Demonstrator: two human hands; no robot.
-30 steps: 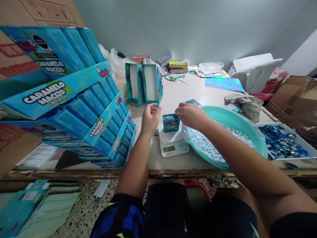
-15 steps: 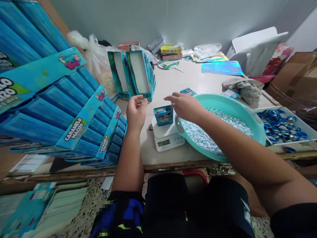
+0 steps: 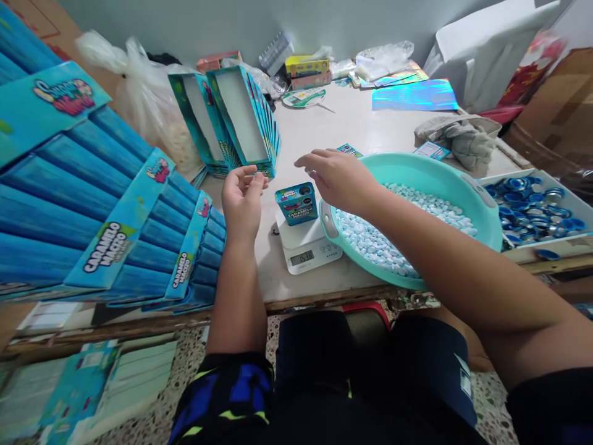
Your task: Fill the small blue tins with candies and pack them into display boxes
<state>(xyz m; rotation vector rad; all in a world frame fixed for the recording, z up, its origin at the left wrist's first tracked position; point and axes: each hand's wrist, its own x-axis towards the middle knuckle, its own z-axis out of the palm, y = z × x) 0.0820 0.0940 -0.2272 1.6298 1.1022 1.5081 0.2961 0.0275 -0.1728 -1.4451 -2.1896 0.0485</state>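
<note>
A small blue candy box (image 3: 296,210) stands upright on a white digital scale (image 3: 303,238), its printed front facing me. To the left of it, my left hand (image 3: 241,201) hovers with fingers loosely curled and apart, holding nothing. My right hand (image 3: 340,179) hangs over the far left rim of a turquoise basin (image 3: 482,216), palm down, fingers stretched toward the box without touching it. Many small pale blue candies (image 3: 370,244) lie in the basin, partly hidden by my right forearm. The scale's display shows digits.
Stacked blue display cartons (image 3: 139,216) rise close on the left. Upright open cartons (image 3: 241,117) stand behind my left hand. A white tray (image 3: 579,238) of blue-rimmed lids sits at the right, near a grey cloth (image 3: 470,142). Plastic bags and small boxes line the wall.
The camera view has shifted, so the table things appear slightly higher and farther left. Both hands keep nearly the same pose, and the candy box is still on the scale.
</note>
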